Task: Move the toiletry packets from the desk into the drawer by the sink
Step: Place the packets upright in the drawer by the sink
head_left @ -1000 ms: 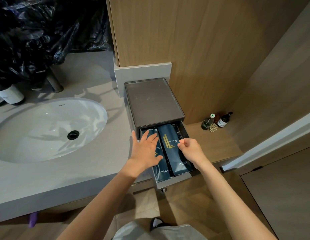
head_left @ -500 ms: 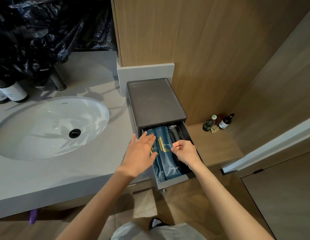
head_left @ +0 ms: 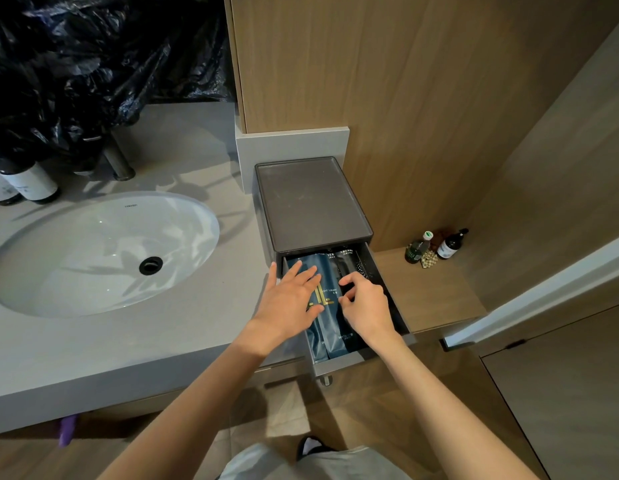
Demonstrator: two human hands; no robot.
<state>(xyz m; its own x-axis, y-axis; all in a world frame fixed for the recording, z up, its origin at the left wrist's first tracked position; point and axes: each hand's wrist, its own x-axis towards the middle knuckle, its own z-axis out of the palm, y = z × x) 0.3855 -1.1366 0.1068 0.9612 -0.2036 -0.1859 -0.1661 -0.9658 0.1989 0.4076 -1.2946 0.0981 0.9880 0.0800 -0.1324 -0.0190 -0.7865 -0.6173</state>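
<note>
Step in hand: settling packets in the open drawer point(head_left: 339, 364) beside the sink point(head_left: 104, 251). Blue packets point(head_left: 330, 327) lie inside, side by side. Left hand point(head_left: 290, 299) rests flat, fingers spread, on them. Right hand point(head_left: 365, 304) pinches a dark packet point(head_left: 344, 268) at its edge. Next, judged: release, withdraw both hands, push drawer closed.

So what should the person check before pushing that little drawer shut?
1. Drawer pulled out: ok.
2. Blue packets lying flat inside: ok.
3. Dark packet at the right settled flat: cannot tell, the right hand hides it.
4. Left hand out of the drawer: not ok, it lies on the packets.
5. Right hand out of the drawer: not ok.
6. Nothing poking over the front edge: ok.
</note>
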